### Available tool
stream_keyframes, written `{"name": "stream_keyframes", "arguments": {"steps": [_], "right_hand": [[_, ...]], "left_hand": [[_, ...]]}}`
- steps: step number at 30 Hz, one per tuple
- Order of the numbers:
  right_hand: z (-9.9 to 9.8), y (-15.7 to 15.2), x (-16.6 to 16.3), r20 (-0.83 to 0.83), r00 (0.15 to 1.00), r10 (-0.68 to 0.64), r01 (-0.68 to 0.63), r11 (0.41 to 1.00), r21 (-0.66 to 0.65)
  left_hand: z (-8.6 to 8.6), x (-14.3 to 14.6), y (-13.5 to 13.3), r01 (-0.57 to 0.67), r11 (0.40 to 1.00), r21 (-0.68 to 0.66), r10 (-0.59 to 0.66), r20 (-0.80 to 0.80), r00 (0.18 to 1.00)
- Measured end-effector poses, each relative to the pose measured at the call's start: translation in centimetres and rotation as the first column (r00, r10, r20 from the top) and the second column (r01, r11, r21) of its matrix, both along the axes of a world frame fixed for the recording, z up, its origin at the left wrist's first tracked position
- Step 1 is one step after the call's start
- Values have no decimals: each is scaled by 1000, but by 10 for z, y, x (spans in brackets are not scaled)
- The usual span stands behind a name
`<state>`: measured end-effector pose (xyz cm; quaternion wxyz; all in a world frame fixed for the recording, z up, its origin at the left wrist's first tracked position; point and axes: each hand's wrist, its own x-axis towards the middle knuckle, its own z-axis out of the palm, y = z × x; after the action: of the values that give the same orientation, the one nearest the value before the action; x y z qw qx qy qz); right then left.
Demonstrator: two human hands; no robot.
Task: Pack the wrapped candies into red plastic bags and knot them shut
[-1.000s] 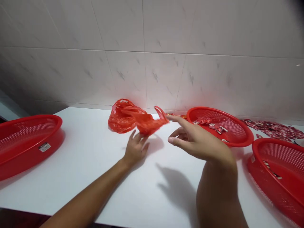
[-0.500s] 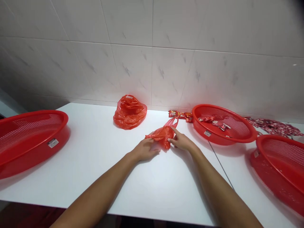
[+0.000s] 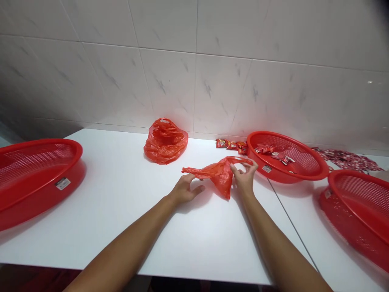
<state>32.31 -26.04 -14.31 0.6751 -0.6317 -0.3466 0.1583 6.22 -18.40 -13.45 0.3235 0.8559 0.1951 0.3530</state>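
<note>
A thin red plastic bag [image 3: 223,178] is stretched between my two hands just above the white table. Its left handle loops over the fingers of my left hand [image 3: 184,190], whose thumb stands apart. On the other side, my right hand [image 3: 244,176] has its fingers in the right handle and grips it. The body of the bag sags in the middle, its lower corner pointing down. Behind it, near the wall, stands another red plastic bag [image 3: 165,144], crumpled with its mouth open.
Small red snack packets [image 3: 231,145] lie by the wall. Beside them a red basket [image 3: 290,176] holds several wrapped pieces. Another red basket [image 3: 340,219] is at the right edge, and one more red basket [image 3: 74,174] at the left. Patterned red-and-white pieces [image 3: 349,160] lie at the far right.
The bag has gone from bunched up to spread out, its handles pulled apart. My right hand has moved right and slightly up with its handle; my left hand has shifted little.
</note>
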Motion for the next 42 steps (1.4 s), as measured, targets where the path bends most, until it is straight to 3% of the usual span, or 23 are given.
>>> {"name": "stream_keyframes", "arguments": {"steps": [2,5,8,13,16,17,19,22,25,28,31,37,42], "right_hand": [[3,-5,5,7,1000,28,-28,994,105],[6,-11,14,26,996,86,-88,987,133],[6,-14,18,-20,993,117,-113,982,154],[4,-14,10,-23,994,109,-101,968,228],[4,-14,1,-13,995,97,-90,956,278],[5,-14,-3,8,994,111,-109,954,278],[6,-16,-9,82,980,180,-194,950,245],[9,-17,-18,221,918,329,-360,925,119],[14,-18,-26,376,841,390,-408,912,-33],[16,-18,-32,484,783,391,-407,910,-78],[17,-20,-36,440,763,473,-480,871,-104],[18,-32,-43,270,733,624,-611,779,-143],[24,-35,-48,394,686,612,-639,765,-79]], "left_hand": [[0,1,0,4,1000,8,-4,15,1000],[1,2,-1,-23,1000,6,23,9,1000],[3,2,0,-200,979,-29,200,-5,980],[6,3,4,-466,885,-5,465,-32,884],[6,4,2,-612,787,79,615,-12,789],[6,5,-1,-618,779,103,623,-23,782],[6,7,-11,-539,832,130,551,-75,831],[6,12,-28,-240,963,127,257,-146,955],[7,18,-38,-7,989,146,21,-96,995],[6,20,-33,-93,959,267,87,36,996],[3,18,-21,-228,910,346,218,68,974],[-12,11,-7,-339,883,324,419,-217,882],[-11,8,-10,-373,887,274,460,-435,774]]}}
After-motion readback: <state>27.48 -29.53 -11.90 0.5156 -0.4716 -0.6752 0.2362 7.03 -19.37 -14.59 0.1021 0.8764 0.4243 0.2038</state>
